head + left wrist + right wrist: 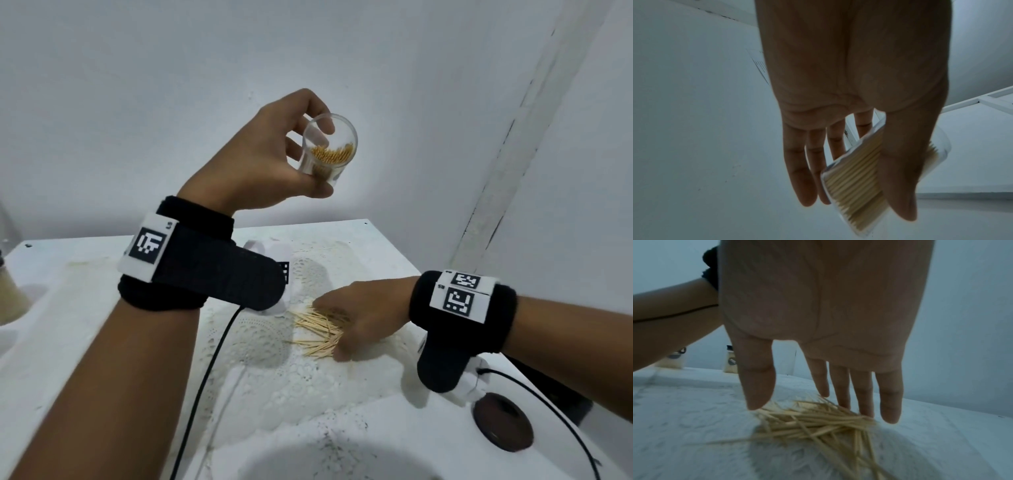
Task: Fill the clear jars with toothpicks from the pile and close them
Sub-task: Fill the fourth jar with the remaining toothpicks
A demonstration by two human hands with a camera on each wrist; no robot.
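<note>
My left hand point(274, 154) holds a clear jar point(330, 145) raised above the table, thumb on one side and fingers on the other. The jar point(857, 186) has no lid, is tilted with its mouth towards me, and is partly filled with toothpicks point(332, 154). A loose pile of toothpicks point(318, 330) lies on the white lace cloth point(260, 342). My right hand point(356, 315) is low over the pile, fingers straight and spread, thumb and fingertips point(865, 410) reaching the toothpick pile point(818, 423).
A dark round lid point(503, 422) lies at the table's right front. A filled jar point(10, 294) stands at the far left; two filled jars point(730, 360) show beyond the right hand. A black cable point(212, 359) runs down the cloth. A white wall rises behind.
</note>
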